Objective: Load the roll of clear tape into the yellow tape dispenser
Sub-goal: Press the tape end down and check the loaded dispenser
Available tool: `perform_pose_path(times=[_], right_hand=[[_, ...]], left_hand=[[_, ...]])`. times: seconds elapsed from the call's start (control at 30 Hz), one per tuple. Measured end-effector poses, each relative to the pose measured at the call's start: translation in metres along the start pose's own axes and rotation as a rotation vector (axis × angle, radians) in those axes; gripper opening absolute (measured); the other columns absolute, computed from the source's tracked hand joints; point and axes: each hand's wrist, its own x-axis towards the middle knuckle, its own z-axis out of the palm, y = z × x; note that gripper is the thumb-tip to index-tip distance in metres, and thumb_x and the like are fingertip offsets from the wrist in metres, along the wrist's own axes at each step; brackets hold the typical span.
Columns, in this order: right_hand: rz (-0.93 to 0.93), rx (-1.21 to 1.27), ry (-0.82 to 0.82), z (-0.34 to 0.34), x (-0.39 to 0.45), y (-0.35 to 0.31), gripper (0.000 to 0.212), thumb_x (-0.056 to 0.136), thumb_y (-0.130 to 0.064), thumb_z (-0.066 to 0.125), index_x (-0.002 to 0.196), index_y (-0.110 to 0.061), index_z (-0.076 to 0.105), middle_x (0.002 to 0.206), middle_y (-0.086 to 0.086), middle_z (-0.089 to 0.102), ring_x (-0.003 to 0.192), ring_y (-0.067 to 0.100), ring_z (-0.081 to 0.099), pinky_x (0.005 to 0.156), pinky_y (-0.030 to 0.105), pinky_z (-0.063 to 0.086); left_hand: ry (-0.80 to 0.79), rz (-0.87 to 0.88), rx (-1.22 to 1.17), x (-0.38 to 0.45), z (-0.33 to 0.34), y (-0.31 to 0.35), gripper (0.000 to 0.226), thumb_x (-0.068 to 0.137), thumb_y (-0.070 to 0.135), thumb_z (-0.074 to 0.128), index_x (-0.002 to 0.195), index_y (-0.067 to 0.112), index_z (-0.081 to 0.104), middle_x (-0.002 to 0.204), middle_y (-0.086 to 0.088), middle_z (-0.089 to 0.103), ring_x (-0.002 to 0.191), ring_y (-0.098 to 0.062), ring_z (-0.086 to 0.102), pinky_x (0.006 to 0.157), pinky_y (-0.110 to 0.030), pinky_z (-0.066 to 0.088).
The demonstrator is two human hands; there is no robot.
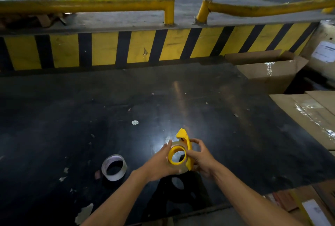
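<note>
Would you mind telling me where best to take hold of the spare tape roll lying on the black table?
Probably by its rim, from above. The spare tape roll lies roughly flat on the black table with its open core facing up, left of the left hand, so fingers could drop into the hole and pinch the wall against a thumb outside.

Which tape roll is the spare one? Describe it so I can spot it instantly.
On the black table, look left of the hands. The spare roll lies flat and alone, untouched; the other roll is held up on the yellow dispenser.
</note>
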Motion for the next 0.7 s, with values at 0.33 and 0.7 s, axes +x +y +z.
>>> perform_pose_path(times=[0.33, 0.7], right_hand=[[0.051, -0.066, -0.144, 0.007, 0.028, 0.004, 0.043, 0.095, -0.011, 0.06, 0.134, -0.026, 0.051, 0.049, -0.003, 0.064, 0.037, 0.007, 0.053, 0.039, 0.021, 0.043], [-0.084, -0.365, -0.08, 0.032, 0.051, 0.012, 0.052, 0.095, -0.009, 0.058, 0.145, -0.023, 0.048, 0.114, 0.001, 0.069, 0.096, 0.016, 0.067, 0.078, 0.022, 0.059]], left_hand=[[0.219, -0.013, 0.074, 0.007, 0.009, -0.017, 0.098, 0.071, 0.041, 0.085, 0.152, 0.017, 0.034, 0.15, 0.0, 0.037, 0.135, -0.022, 0.046, 0.099, -0.021, 0.037], [0.287, -0.108, 0.003, 0.024, 0.011, -0.037, 0.094, 0.054, 0.061, 0.079, 0.137, 0.025, 0.053, 0.139, 0.002, 0.048, 0.119, -0.013, 0.054, 0.092, -0.015, 0.041]])
